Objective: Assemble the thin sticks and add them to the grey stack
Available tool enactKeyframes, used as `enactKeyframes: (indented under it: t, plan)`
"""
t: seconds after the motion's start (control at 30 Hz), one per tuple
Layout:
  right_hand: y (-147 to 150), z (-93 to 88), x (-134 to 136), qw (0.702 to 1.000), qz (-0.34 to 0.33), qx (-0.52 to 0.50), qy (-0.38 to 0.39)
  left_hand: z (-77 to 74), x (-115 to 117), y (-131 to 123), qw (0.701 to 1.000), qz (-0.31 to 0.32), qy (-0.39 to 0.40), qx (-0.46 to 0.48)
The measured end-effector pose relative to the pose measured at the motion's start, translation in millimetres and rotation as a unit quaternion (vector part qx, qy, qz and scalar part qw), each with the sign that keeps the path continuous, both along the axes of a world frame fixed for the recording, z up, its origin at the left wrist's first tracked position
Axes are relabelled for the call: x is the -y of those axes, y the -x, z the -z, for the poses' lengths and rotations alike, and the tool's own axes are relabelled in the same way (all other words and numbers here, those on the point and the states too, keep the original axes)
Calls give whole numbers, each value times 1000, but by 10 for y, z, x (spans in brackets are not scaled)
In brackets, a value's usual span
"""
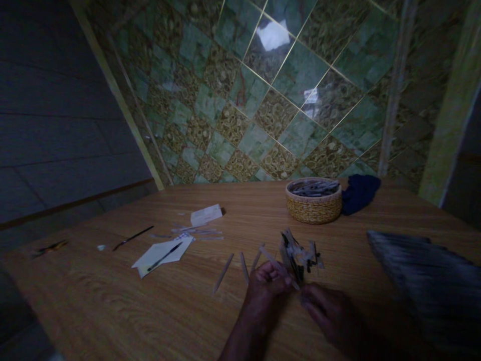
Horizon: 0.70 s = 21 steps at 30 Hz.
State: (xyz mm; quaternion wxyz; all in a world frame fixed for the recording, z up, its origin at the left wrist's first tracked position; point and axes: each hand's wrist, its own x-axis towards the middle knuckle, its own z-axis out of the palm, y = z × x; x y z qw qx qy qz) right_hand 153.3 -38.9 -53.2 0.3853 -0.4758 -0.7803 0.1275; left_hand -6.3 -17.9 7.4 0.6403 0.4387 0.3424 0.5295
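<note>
Near the front middle of the table, my left hand (263,287) is closed around a flat, pale grey-brown strip (271,258) that slants down to the right. Close to the strip's lower end is my right hand (327,307), its fingers pinched together; what they grip is too dark and blurred to make out. Just beyond both hands lies a small heap of dark and whitish scraps (300,253). Similar loose strips (224,272) rest on the wood to the left of my left hand.
A woven basket (314,206) full of greyish strips stands at the back right, beside a dark blue cloth (361,193). A row of long dark pieces (424,281) covers the right side. Paper sheets (163,253), a pen (165,256) and a small white box (206,214) lie left.
</note>
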Motion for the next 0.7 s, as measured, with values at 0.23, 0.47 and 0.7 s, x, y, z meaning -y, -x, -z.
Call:
enactKeyframes:
  t: [0.23,0.47,0.7]
  plan:
    - [6,-5,-14,997,-1,-35,62,26,-15,6,999,8,-16,-38]
    - [23,-10,5,995,1,-48,83,-39,29,-39,999,-1,-20,-28]
    - [14,-84,37,997,5,-13,81,-25,28,-43,999,-4,-19,-49]
